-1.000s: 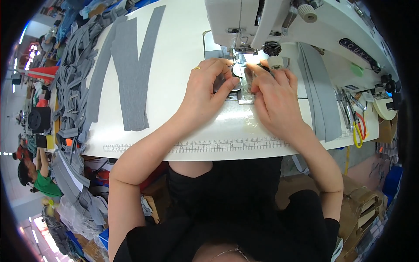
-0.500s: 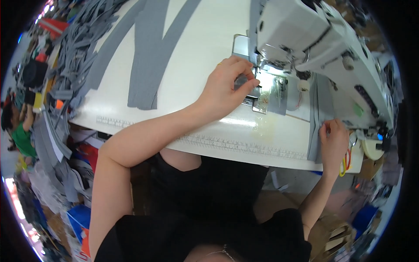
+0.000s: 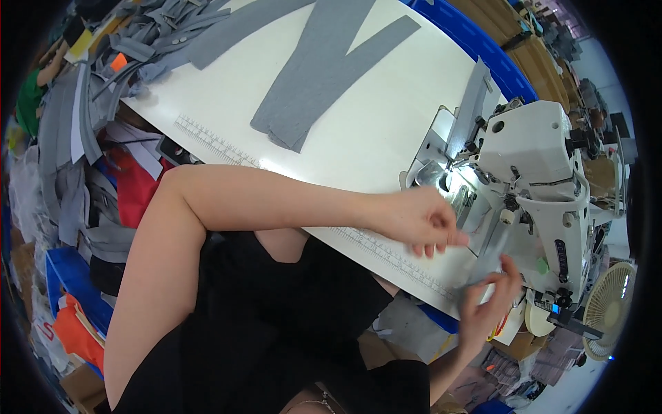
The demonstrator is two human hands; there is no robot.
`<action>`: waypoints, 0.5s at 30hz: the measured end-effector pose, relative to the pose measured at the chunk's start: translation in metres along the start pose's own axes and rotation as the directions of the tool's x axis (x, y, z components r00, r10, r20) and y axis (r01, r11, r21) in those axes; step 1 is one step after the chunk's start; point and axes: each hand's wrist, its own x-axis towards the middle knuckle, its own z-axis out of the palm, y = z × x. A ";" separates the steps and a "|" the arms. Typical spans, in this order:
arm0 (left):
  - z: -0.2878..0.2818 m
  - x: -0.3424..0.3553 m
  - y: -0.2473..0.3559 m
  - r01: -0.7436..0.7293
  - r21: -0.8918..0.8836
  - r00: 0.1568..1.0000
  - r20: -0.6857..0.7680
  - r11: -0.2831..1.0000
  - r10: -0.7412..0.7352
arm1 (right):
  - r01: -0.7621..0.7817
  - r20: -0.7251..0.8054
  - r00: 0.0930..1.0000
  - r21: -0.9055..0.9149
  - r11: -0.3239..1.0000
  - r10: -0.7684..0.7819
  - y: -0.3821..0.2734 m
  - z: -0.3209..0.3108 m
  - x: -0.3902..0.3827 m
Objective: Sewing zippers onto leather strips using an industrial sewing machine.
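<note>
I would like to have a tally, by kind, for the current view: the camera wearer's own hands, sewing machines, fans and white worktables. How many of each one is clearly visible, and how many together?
Wearer's hands: 2 (left hand, right hand)
Sewing machine: 1
Fan: 1
White worktable: 1
Total: 5

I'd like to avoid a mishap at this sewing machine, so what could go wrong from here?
The left hand is near the sewing machine, so it might be hurt if it strayed under the needle area while the machine ran. The blurred grey strip by the right hand reaches toward the front edge of the table and could slip off. The overlapping grey pieces lie near the left forearm; a sweep might shift them.
</note>
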 end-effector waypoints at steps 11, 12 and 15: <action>-0.004 0.005 -0.017 -0.152 0.267 0.985 -0.038 0.952 0.169 | -0.040 0.379 0.679 0.874 0.484 -0.629 -0.114 0.025 -0.007; -0.003 0.010 -0.020 -0.172 0.217 0.983 -0.031 0.961 0.183 | -0.045 0.383 0.683 0.872 0.488 -0.621 -0.104 0.023 -0.011; -0.004 0.001 -0.020 -0.207 0.184 0.971 -0.086 0.961 0.225 | -0.362 0.409 0.910 0.708 0.606 0.067 -0.065 0.034 -0.023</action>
